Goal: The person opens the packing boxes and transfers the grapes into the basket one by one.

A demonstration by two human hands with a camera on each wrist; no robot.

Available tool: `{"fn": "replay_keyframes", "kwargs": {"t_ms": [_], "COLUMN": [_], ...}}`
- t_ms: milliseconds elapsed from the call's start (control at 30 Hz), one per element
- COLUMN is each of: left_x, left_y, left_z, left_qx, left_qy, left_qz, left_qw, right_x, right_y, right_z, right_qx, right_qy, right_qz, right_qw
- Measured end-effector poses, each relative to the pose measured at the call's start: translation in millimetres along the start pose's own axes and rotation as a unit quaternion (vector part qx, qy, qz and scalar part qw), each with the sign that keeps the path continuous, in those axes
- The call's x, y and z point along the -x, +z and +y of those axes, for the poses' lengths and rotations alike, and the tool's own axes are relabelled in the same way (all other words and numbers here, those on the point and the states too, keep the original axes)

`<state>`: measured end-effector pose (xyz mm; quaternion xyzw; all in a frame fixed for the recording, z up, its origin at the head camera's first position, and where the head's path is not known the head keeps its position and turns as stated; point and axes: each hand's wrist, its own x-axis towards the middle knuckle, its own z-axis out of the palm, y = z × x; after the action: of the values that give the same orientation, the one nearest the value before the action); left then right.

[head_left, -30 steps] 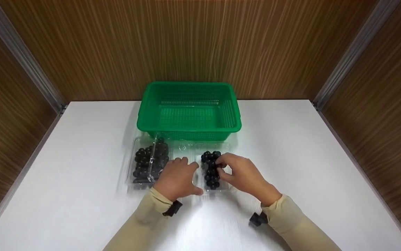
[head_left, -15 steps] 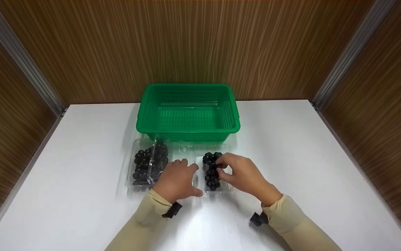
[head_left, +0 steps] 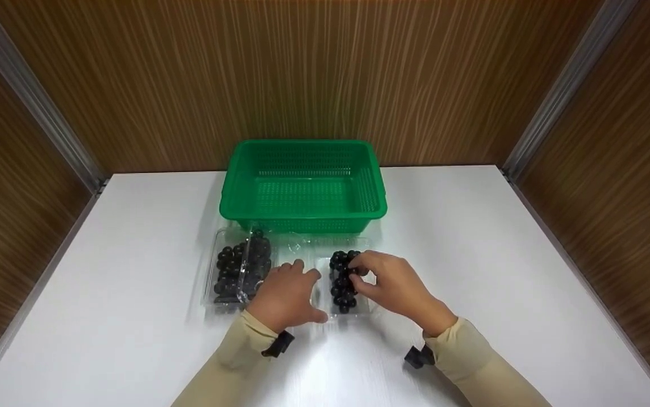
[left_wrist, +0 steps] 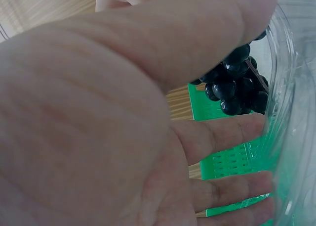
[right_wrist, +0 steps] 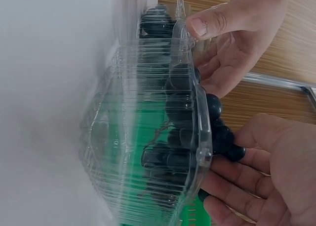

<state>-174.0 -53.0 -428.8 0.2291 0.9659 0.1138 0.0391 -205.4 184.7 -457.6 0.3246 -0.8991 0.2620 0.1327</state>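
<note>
A bunch of dark grapes (head_left: 343, 281) lies in a clear plastic clamshell box (head_left: 363, 308) in front of the basket. With curled thumb and fingers my right hand (head_left: 395, 285) grips the right side of this bunch; in the right wrist view, grapes (right_wrist: 223, 139) show between its thumb and fingers at the box rim. My left hand (head_left: 285, 297) lies over the clear plastic on the left, thumb spread towards the grapes. In the left wrist view its fingers (left_wrist: 222, 134) are extended, their tips at the plastic edge. Nothing shows in its palm.
More dark grapes (head_left: 233, 268) sit in clear plastic at the left, partly covered by a transparent flap. A green perforated basket (head_left: 302, 216) stands directly behind the boxes on the white table (head_left: 455, 226). Wood-grain panels (head_left: 302, 68) enclose the back and sides.
The bunch under my right hand has shifted slightly to the right in its box, staying in that hand's grip. The left hand has barely moved. The head view has tilted up a little.
</note>
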Motion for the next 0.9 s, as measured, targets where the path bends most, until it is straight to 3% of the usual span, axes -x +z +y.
{"fn": "replay_keyframes", "kwargs": {"t_ms": [900], "left_x": [-4.5], "left_y": [-1.8], "left_z": [-0.4], "left_qx": [0.009], "left_qy": [-0.003], "left_qz": [-0.003], "left_qw": [1.0000], "right_x": [-2.4], "right_y": [-6.4], "right_z": [3.1], "right_qx": [-0.008], "right_qy": [-0.003], "right_qz": [0.020], "right_qw": [1.000]}}
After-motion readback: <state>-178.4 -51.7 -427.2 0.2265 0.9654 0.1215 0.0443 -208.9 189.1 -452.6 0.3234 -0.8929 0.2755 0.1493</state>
